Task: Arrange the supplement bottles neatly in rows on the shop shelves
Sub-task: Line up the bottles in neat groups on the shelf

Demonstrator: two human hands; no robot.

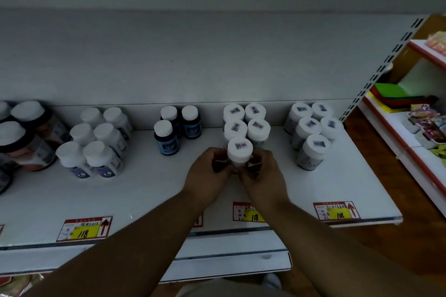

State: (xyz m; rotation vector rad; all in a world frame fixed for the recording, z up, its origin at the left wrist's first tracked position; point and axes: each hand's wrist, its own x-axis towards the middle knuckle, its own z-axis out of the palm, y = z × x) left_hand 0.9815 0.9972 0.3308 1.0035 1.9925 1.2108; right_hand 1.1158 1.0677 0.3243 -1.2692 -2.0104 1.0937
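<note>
A shop aisle — a white metal shelf (362, 176) holds grouped supplement bottles (246, 125), with red-and-yellow price tags (84, 228) marked 118 and 108 along its front edge. At the right of the frame, a red-trimmed neighbouring shelf unit (395, 137) carries packaged goods (427, 125) — retail display fittings throughout.

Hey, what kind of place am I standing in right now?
Most likely a small shop: a white metal shelf with handwritten price tags along its edge, and grouped supplement bottles in rows.
</note>
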